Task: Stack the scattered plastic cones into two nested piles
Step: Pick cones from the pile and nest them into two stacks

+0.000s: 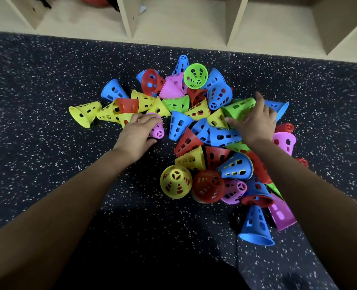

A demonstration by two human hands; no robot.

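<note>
The cones (pixel 202 130) look light and stiff, easily gripped round the wall. The left hand (pixel 137 132) curls its fingers round a pink cone (pixel 158 131); the right hand (pixel 257 124) spreads its fingers over a green cone (pixel 239 107).

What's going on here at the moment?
A person works over a heap of coloured plastic cones on the dark speckled floor. The left hand grips a pink cone at the heap's left edge. The right hand rests spread fingers on a green cone. Most cones lie scattered.
</note>
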